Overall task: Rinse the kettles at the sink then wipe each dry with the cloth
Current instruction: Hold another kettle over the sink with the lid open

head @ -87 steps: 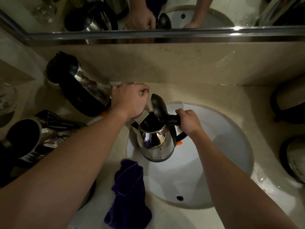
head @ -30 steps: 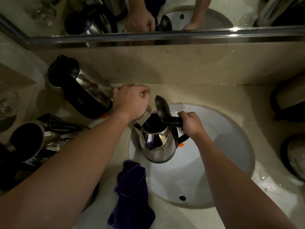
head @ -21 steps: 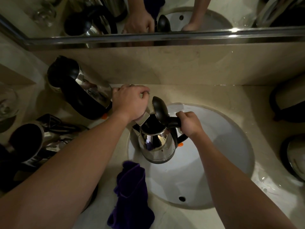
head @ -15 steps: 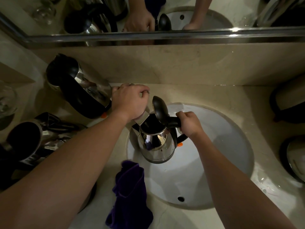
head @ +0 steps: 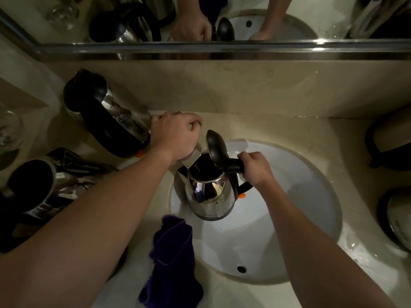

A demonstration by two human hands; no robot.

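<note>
Over the beige stone counter (head: 278, 130), a mirror (head: 289, 16) with a metal lower frame runs along the back wall and reflects both hands and the basin. Set into the counter is a round white sink (head: 289, 218) with an overflow hole near its front wall. Left of the sink stand two more steel kettles: a closed kettle with a black lid (head: 106, 116) against the back wall, and an open-topped kettle (head: 37, 190) nearer the front. At the right edge two dark, rounded items show only in part, too cut off to name. A dark purple cloth (head: 173, 263) lies crumpled on the counter at the sink's front left rim, apart from both hands. Inside the sink's left part, a stainless steel kettle (head: 211, 196) is held upright, its black lid (head: 216, 150) hinged open and its mouth just below a metal tap spout (head: 191, 160). The right hand (head: 255, 170) is wrapped around that kettle's black handle, fingers curled tight. The left hand (head: 175, 136) is curled down over the tap behind the sink, gripping it, though the tap body is hidden beneath the hand. Whether water is running cannot be told.
</note>
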